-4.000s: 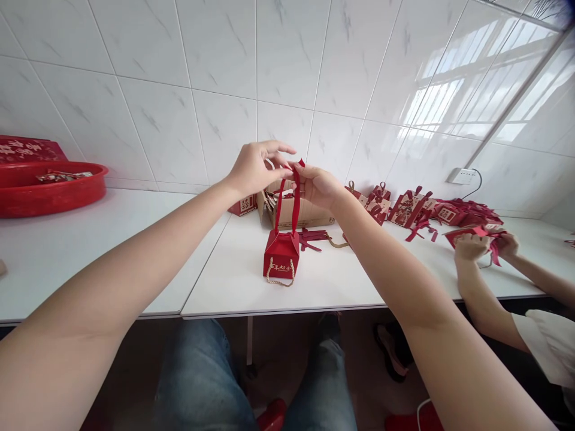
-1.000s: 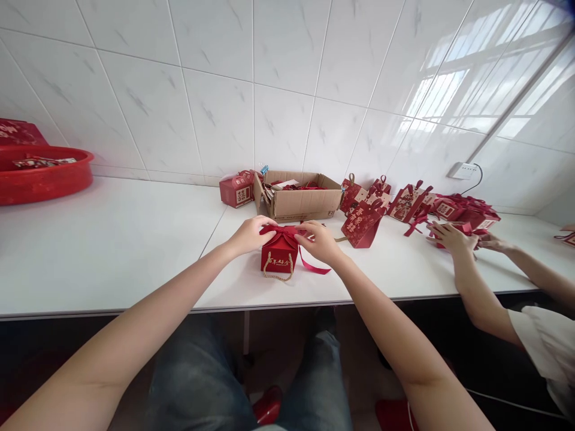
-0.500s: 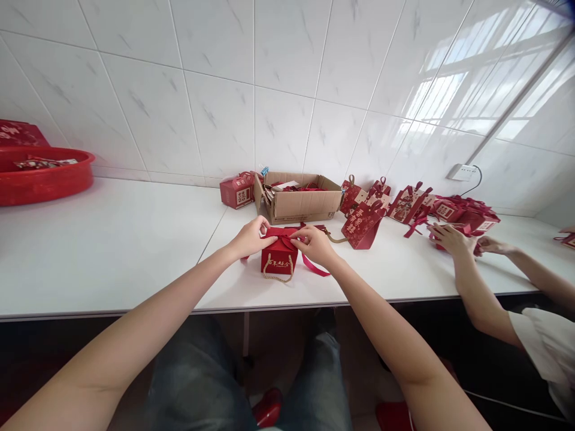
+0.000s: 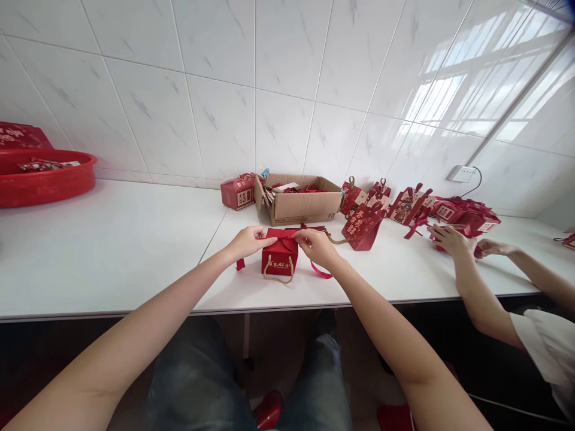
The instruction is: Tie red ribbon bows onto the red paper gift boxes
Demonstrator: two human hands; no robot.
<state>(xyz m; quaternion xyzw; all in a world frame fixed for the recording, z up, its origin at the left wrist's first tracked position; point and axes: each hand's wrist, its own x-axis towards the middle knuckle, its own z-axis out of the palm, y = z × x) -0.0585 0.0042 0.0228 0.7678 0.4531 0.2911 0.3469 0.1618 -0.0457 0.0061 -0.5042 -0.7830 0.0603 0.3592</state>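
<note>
A small red gift box [image 4: 279, 263] with gold characters and a looped rope handle [image 4: 277, 279] stands upright near the front of the white table. Across its top runs a red ribbon [image 4: 287, 234]. My left hand [image 4: 250, 242] pinches the ribbon at the box's left top edge, and a ribbon end hangs below the fingers. On the other side, my right hand [image 4: 316, 246] pinches the ribbon near the right top edge. A loose ribbon tail [image 4: 320, 272] curls down from it to the table.
Behind the box sits an open cardboard carton [image 4: 305, 206] of red pieces, beside a red hexagonal box [image 4: 238, 193]. Several red gift boxes [image 4: 365, 226] stand to the right. A co-worker's hands [image 4: 453, 239] handle another box. A red basin [image 4: 49, 185] is at far left.
My hands have drawn slightly apart along the ribbon, pulling it straighter across the box top. The left ribbon end now shows more below my left hand.
</note>
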